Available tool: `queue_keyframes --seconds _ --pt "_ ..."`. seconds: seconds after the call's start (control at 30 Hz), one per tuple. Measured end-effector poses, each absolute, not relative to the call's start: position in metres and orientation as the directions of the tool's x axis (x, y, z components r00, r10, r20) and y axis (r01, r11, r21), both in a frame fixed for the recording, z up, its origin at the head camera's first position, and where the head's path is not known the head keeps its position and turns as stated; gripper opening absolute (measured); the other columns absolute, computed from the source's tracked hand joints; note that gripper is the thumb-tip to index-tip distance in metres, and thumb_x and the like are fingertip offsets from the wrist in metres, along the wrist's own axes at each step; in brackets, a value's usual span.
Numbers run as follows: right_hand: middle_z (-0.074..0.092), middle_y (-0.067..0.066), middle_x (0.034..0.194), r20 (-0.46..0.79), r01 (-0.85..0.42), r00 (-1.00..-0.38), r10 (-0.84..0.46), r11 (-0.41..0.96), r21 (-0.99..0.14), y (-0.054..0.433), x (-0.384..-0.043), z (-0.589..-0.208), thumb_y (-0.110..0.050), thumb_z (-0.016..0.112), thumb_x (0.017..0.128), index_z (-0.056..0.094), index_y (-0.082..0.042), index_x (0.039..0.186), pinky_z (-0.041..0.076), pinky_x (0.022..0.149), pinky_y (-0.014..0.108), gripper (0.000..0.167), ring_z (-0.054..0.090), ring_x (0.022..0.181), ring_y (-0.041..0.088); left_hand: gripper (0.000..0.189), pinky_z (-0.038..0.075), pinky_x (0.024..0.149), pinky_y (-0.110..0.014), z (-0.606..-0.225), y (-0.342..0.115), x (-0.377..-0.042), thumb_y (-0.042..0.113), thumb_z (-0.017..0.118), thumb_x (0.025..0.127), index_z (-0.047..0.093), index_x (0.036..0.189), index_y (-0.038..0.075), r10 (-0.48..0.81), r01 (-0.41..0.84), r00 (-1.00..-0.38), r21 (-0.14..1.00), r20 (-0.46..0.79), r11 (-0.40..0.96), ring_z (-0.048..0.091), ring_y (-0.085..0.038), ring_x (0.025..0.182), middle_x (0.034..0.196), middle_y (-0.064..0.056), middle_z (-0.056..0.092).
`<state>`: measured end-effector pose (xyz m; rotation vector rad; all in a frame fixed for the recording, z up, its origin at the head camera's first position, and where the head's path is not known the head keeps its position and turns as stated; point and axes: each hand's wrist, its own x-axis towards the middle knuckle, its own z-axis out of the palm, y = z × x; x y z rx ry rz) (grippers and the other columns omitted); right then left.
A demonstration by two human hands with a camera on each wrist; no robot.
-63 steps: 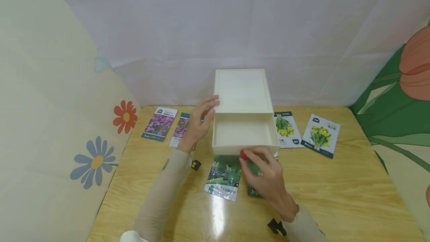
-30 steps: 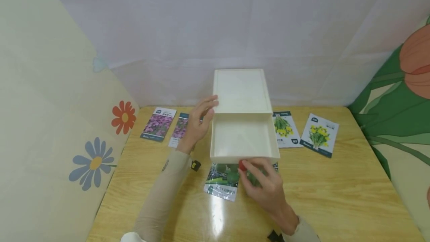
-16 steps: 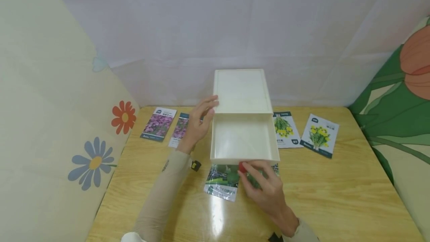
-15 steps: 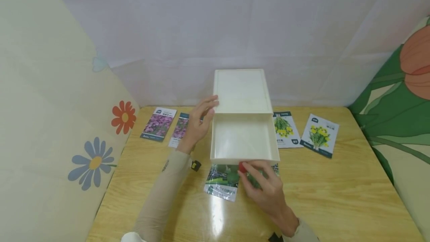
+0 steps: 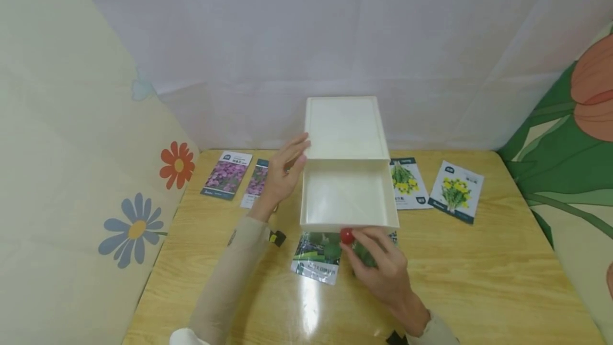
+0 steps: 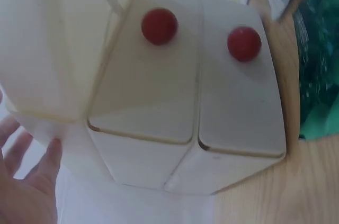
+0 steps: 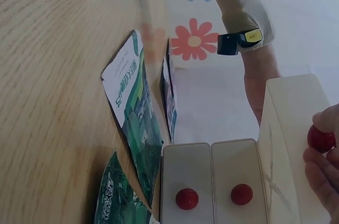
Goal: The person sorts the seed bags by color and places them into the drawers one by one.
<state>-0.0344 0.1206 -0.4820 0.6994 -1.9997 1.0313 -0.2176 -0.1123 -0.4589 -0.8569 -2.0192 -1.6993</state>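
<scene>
A small white drawer cabinet (image 5: 347,126) stands at the back of the table, its top drawer (image 5: 349,196) pulled out with nothing visible inside. At the drawer's front, my right hand (image 5: 383,268) has its thumb and fingers around the round red knob (image 7: 319,139). My left hand (image 5: 282,174) rests its fingertips on the cabinet's left side, fingers fairly straight. Below, the wrist views show two pushed-in drawers, the middle one (image 6: 145,83) and the bottom one (image 6: 238,105), each with a red knob.
Purple-flower seed packets (image 5: 227,175) lie left of the cabinet, yellow-flower packets (image 5: 456,193) right of it. Green vegetable packets (image 5: 316,260) lie in front, under the pulled-out drawer. White cloth (image 5: 268,41) hangs behind the wooden table (image 5: 479,281).
The top drawer has come further out toward me with the right hand on its knob, then stayed put. More of the knob shows now between the fingers. The left hand has stayed at the cabinet's side.
</scene>
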Motion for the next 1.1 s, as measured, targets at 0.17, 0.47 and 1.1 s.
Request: queue_keyframes --seconds 0.17,0.47,1.1 --pt "0.074 0.015 0.108 0.797 -0.711 -0.596 -0.102 0.528 -0.464 0.123 -0.031 -0.484 -0.036 0.071 0.104 0.076 0.003 0.11 0.056 0.101 0.015 0.039 0.074 0.095 0.029 0.035 0.059 0.107 -0.032 -0.46 -0.118 -0.205 -0.002 0.058 0.105 0.063 0.14 -0.006 0.184 0.586 -0.801 0.809 0.57 0.042 0.057 -0.038 0.142 0.158 -0.023 0.054" --pt "0.075 0.011 0.101 0.774 -0.676 -0.626 -0.09 0.558 -0.481 0.131 -0.027 -0.496 -0.035 0.072 0.103 0.077 -0.001 0.103 0.058 0.094 0.013 0.035 0.074 0.086 0.026 0.032 0.056 0.112 -0.041 -0.471 -0.127 -0.176 -0.004 0.056 0.106 0.06 0.138 -0.01 0.172 0.498 -0.851 0.866 0.497 -0.037 0.056 -0.046 0.139 0.155 -0.027 0.054" --pt "0.062 0.012 0.149 0.401 -0.491 -0.863 -0.308 0.702 -0.516 0.142 -0.037 -0.528 -0.014 0.087 0.087 0.067 -0.016 0.142 0.056 0.11 0.054 0.058 0.063 0.133 0.033 0.036 0.062 0.102 -0.045 -0.522 -0.138 -0.097 0.005 0.066 0.101 0.064 0.138 0.006 0.336 0.413 -0.9 0.793 0.279 0.448 0.067 -0.028 0.123 0.135 -0.011 0.069"
